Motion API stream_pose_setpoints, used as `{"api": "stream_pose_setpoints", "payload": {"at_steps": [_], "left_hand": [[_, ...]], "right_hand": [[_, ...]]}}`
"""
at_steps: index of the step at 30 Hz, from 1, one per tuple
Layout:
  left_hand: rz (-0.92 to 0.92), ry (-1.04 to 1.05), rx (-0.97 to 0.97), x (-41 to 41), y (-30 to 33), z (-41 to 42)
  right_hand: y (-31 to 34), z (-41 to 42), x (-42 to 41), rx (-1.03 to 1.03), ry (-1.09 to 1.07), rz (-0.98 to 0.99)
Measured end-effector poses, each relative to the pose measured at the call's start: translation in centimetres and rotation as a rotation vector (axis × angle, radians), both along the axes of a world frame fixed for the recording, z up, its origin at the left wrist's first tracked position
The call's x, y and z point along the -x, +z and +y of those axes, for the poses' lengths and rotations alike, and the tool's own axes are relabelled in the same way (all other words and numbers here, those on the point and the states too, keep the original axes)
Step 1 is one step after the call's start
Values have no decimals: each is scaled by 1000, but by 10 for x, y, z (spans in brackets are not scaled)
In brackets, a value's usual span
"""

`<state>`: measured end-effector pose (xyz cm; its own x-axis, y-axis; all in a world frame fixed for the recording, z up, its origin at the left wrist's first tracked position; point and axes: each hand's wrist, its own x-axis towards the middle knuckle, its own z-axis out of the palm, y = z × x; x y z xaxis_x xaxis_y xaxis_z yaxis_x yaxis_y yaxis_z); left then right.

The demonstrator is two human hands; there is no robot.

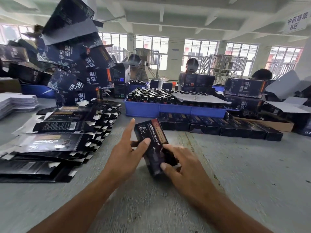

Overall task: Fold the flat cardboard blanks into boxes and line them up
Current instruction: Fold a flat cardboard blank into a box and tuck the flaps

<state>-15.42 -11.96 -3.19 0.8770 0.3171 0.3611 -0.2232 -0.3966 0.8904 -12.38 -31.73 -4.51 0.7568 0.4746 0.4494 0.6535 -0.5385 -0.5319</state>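
Dark box [152, 145] (both hands [125, 157] gripping)

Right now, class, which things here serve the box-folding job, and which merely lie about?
Job:
small dark box, held by left hand and right hand
flat blanks
row of folded boxes

Lying about:
blue tray of bottles
white sheets

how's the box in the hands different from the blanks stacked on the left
The box, gripped by the left hand and right hand, is folded up into a solid shape; the blanks lie flat. The box is a single piece held clear of the table; the blanks form loose, overlapping piles. Both are dark printed cardboard.
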Motion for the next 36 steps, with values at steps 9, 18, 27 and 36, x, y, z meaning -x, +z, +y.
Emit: {"api": "stream_pose_setpoints", "payload": {"at_steps": [9,18,27,36], "left_hand": [[369,303,-529,-8,-16,35],[458,350,-851,-8,-23,22],[441,378,-854,-14,-28,24],[465,371,-838,-21,-30,25]], "right_hand": [[-5,6,-5,236,-58,-52],[1,49,-54,473,-112,-215],[1,120,-146,464,-261,-198],[6,143,-198,605,-391,-46]]}}
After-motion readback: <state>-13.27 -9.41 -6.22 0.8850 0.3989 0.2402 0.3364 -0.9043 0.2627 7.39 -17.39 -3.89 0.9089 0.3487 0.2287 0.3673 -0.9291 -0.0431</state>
